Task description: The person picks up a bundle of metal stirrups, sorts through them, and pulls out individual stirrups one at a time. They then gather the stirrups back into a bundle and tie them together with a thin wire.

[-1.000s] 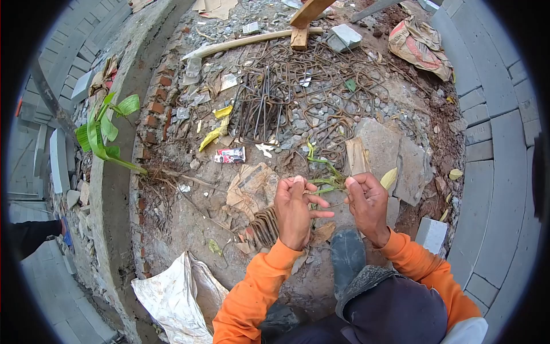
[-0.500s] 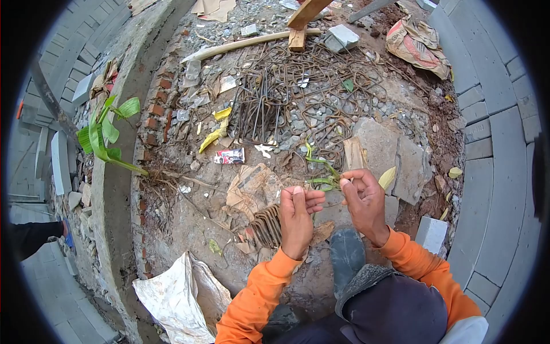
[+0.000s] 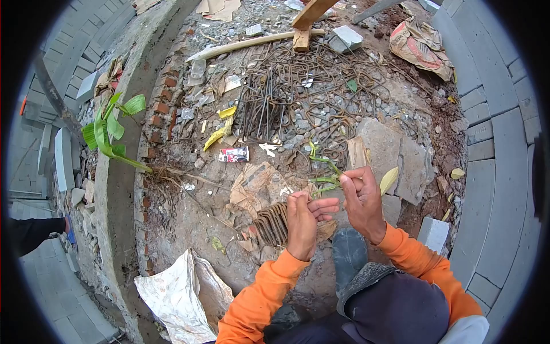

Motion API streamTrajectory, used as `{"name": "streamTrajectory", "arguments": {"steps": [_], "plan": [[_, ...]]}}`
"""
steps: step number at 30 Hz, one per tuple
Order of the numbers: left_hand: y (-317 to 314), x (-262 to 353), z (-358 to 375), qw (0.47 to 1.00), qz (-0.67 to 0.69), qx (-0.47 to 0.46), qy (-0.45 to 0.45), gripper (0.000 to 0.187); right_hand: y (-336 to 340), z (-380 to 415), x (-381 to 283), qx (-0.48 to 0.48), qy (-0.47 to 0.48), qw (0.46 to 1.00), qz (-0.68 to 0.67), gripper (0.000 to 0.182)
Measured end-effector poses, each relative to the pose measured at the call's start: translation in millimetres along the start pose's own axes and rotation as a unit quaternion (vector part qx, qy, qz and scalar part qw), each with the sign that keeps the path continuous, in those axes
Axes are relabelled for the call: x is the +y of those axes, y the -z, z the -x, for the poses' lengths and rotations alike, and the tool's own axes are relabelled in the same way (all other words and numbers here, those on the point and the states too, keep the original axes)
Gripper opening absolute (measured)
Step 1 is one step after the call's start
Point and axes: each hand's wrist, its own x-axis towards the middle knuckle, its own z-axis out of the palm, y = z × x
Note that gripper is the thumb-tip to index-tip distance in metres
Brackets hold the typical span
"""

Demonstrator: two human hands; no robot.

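Note:
My right hand (image 3: 365, 206) pinches a green plant sprig (image 3: 328, 178) between thumb and fingers; its thin, branching stems point up and left. Just to the left and slightly lower is my left hand (image 3: 305, 221). Its thumb presses against the index finger while the other fingers reach toward the right hand. Whatever lies in that pinch, if anything, is too small to make out. Beside the left wrist, a bundle of rusty bent steel stirrups (image 3: 269, 225) rests on the dirt. A flattened brown paper scrap (image 3: 252, 186) lies behind the bundle.
Rusty stirrups (image 3: 266, 103) lie heaped farther back, near a wooden pole (image 3: 252, 45). Broken concrete slabs (image 3: 413, 166) are at right. A concrete kerb (image 3: 114, 212) runs along the left, with a leafy plant (image 3: 102, 132) leaning over it. A white sack (image 3: 172, 295) lies front left.
My left hand has shifted slightly right, its thumb now closed against the index finger. The right hand keeps hold of the sprig. The whole view has shifted a little.

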Motion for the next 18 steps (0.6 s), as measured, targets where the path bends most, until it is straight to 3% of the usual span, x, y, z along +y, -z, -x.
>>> {"name": "streamTrajectory", "arguments": {"steps": [3,5,7,10,13,14,18], "plan": [[7.0,-19.4,-10.1,0.980,-0.076,0.039,-0.181,0.018,-5.3,0.9,-9.7,-0.004,-0.116,0.990,-0.078,0.013],[6.3,-21.7,-2.3,0.934,-0.207,0.088,-0.279,0.014,-5.5,-1.6,-14.3,-0.002,-0.203,0.971,-0.125,0.013],[10.9,-22.7,-2.7,0.844,-0.329,0.098,-0.411,0.010,-2.1,-5.9,-22.8,-0.046,-0.242,0.963,-0.105,0.013],[34.3,-21.4,-23.4,0.642,-0.462,0.065,-0.608,0.005,1.9,-9.8,-21.5,-0.132,-0.259,0.955,-0.063,0.013],[26.3,12.3,-26.4,0.574,-0.496,0.042,-0.651,0.006,9.0,-13.6,-11.1,-0.240,-0.197,0.950,-0.006,0.019],[25.0,21.4,-24.4,0.620,-0.510,0.022,-0.596,0.007,11.2,-14.6,-8.3,-0.279,-0.166,0.946,0.014,0.023],[18.6,47.2,-17.2,0.756,-0.525,-0.016,-0.392,0.008,17.8,-12.6,-8.3,-0.327,-0.203,0.923,-0.022,0.031]]}}
